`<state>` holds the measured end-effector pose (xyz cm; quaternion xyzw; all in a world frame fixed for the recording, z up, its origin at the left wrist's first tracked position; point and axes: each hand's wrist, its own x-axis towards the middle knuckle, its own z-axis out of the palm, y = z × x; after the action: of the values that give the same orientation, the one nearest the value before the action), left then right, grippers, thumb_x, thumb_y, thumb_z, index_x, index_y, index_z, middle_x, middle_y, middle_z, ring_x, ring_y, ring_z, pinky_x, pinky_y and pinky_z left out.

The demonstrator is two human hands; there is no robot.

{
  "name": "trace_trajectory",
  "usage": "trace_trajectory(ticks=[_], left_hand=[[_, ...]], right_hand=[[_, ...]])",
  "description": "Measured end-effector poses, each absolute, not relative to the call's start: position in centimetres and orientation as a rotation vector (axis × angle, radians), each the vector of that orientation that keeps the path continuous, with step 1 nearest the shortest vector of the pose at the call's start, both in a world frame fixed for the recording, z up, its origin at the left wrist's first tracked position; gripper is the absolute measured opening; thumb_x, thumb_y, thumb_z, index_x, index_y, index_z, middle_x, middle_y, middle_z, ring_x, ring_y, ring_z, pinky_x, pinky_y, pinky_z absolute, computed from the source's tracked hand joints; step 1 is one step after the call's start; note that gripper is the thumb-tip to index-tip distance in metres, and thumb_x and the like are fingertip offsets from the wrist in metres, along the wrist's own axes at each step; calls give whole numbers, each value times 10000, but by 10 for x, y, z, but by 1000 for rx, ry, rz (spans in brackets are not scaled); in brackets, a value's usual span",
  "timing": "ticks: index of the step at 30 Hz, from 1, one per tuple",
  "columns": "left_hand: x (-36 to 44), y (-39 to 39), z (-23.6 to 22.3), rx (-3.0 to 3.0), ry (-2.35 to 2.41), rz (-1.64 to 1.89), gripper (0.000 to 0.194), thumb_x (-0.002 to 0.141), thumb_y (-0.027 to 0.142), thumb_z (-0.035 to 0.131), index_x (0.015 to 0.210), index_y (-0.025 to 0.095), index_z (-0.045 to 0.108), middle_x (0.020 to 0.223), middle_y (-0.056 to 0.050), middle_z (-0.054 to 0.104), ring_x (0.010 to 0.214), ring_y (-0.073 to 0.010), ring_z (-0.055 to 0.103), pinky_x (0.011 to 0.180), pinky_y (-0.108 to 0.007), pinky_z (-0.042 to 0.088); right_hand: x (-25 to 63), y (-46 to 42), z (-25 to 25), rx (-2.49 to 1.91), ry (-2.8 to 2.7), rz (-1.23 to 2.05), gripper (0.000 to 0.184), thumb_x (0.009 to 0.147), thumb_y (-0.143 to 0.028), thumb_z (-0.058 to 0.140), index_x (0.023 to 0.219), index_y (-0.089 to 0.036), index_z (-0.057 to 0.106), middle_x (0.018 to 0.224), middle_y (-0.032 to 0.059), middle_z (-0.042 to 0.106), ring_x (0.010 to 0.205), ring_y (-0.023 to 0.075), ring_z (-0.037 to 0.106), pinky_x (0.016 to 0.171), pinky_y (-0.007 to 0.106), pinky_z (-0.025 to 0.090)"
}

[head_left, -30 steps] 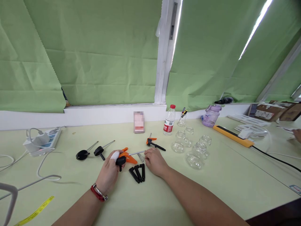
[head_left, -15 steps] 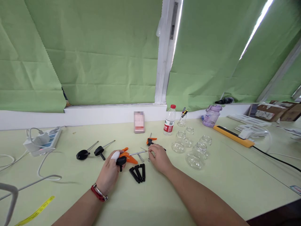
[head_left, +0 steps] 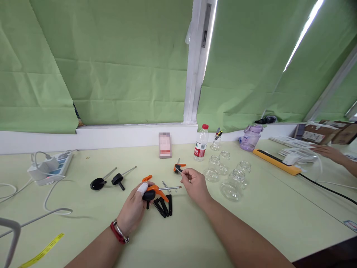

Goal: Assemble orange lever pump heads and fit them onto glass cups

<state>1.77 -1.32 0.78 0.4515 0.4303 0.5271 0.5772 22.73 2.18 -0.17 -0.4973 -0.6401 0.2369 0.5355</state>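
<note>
My left hand, with a white bandage on one finger, is closed round an orange and black clamp tool whose metal rod sticks out to the right. My right hand is pinched shut on a small thin metal piece, just right of the rod's tip. Three black handle pieces lie on the table under the tool. A second orange and black clamp lies just beyond my right hand. Loose metal pins rest beside the rod.
Two black knobs with metal shafts lie to the left. Several clear glass jars stand right of my hand, with a water bottle and a purple jug behind. A power strip sits far left, and another person's hand at far right.
My left hand has lifted the orange clamp tool and shifted it right. My right hand has moved right and up off the table, pinching a small metal piece. Another person's hand came in at far right.
</note>
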Motion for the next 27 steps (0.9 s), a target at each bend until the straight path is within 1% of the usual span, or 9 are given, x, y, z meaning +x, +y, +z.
trace_trajectory(ticks=[5,11,17,20,23,27], left_hand=[[23,-20,10,1071,970,1163,338,854,456,473,906,165,637,699,-10,570,612,-146,477,562,-261,359],[25,-22,7,1092,879,1094,326,875,436,462,953,177,642,807,-29,606,672,-157,502,624,-276,376],[28,-26,7,1024,784,1038,326,870,411,501,1028,158,632,912,-62,624,758,-176,514,744,-328,399],[28,-28,8,1014,739,998,303,874,393,509,1035,165,630,899,-54,628,754,-175,519,763,-342,392],[30,-29,10,1013,697,967,298,866,397,529,1016,161,631,867,-50,629,708,-164,514,737,-336,390],[31,-29,11,988,652,974,291,857,392,551,993,149,635,834,-57,628,706,-162,510,723,-326,396]], right_hand=[[226,15,6,-1131,-1498,479,124,806,-251,500,800,-175,598,728,38,612,626,149,572,565,248,467],[223,-1,20,-972,-1546,292,136,805,-160,468,814,-184,602,781,45,595,675,147,547,652,271,480],[214,-12,21,-818,-1642,246,163,800,-98,464,833,-179,601,787,49,587,687,150,548,642,287,475],[212,-15,20,-739,-1709,268,183,802,-79,466,874,-173,606,811,59,588,726,155,556,642,283,478],[211,-16,19,-691,-1761,286,190,796,-70,470,880,-172,606,807,58,587,737,156,556,649,283,481],[210,-17,18,-685,-1782,300,193,797,-67,469,884,-172,606,809,59,588,742,156,558,649,284,483]])
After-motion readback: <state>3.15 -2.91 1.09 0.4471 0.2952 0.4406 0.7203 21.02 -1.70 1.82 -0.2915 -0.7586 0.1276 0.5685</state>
